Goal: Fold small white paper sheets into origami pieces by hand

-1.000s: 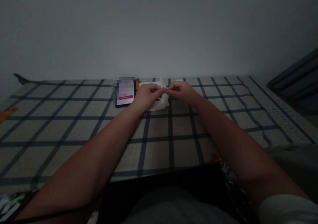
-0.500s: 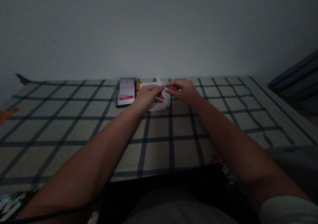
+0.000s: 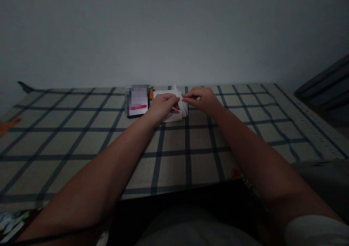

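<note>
Both my arms reach far out over a bed with a checked cover (image 3: 81,137). My left hand (image 3: 163,106) is closed on a folded white piece of paper (image 3: 182,106), pinching it with fingers curled. My right hand (image 3: 202,98) pinches the same paper from the right side, fingertips meeting those of the left. More white paper (image 3: 163,92) lies flat under and behind the hands. A phone (image 3: 137,101) with a lit screen lies just left of my left hand.
A plain wall rises right behind the bed. A small orange thing (image 3: 151,92) peeks out between phone and paper. Another orange object (image 3: 7,124) sits at the far left edge. Dark furniture (image 3: 324,89) stands at the right.
The hands have shifted only slightly; the paper's corner now sticks up a little higher between the fingertips, and my right hand has lifted a bit.
</note>
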Motion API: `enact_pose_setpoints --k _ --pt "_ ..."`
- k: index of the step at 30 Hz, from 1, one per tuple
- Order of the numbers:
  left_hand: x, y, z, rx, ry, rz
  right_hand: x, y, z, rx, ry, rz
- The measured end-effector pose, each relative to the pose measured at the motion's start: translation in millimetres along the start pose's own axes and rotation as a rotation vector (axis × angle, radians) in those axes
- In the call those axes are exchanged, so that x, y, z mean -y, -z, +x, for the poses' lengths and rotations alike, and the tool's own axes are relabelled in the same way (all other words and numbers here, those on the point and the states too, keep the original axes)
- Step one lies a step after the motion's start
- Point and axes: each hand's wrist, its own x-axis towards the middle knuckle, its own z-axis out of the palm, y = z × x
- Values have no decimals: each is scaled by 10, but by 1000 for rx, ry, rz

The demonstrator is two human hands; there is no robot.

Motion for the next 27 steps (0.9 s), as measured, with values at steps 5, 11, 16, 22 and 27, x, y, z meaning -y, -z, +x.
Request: enact_pose_setpoints --k 5,11,16,22,27 --pt "-11 -2 8 2 -1 -11 45 5 6 16 2 -41" --pt "-2 -3 8 -2 3 -31 98 16 5 17 19 -81" --pt "3 -2 -5 18 -11 -4 122 29 -1 -4 -20 -75" --pt "2 -6 -13 37 6 19 137 9 -5 -30 -24 -55" --pt "21 -6 5 -20 -15 49 98 -28 -21 -2 -55 40"
